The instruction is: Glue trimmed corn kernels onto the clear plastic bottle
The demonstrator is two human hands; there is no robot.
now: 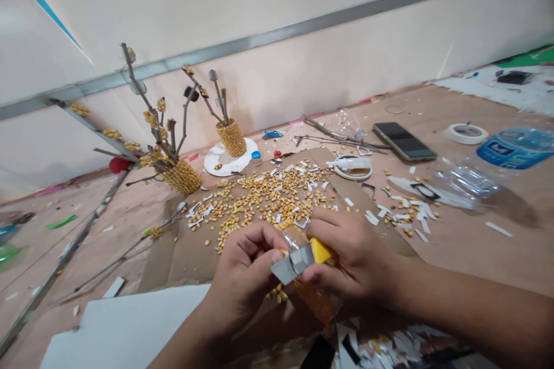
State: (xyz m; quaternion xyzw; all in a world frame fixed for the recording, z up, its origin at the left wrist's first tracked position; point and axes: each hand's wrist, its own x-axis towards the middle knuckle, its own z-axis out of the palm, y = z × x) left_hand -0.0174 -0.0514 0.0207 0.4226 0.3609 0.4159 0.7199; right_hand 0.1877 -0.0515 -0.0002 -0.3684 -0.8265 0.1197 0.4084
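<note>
My right hand [350, 253] is closed around a yellow utility knife [320, 251], its wide metal blade [292, 265] pointing left toward my left hand. My left hand [246, 274] pinches its thumb and forefinger together at the blade. A tiny pale yellowish piece shows at those fingertips, too small to name surely. Below both hands is a clear plastic bottle-like piece [318, 300], orange-tinted and partly hidden by my fingers. Loose corn kernels [259, 193] mixed with white scraps are spread on the cardboard [173, 259] just beyond my hands.
Two kernel-covered pots, one at left [182, 177] and one farther back [232, 138], hold twigs. To the right are a phone [404, 140], a tape roll [466, 133], a glue tube [350, 164] and a plastic bottle [515, 148]. White board [130, 323] lies front left.
</note>
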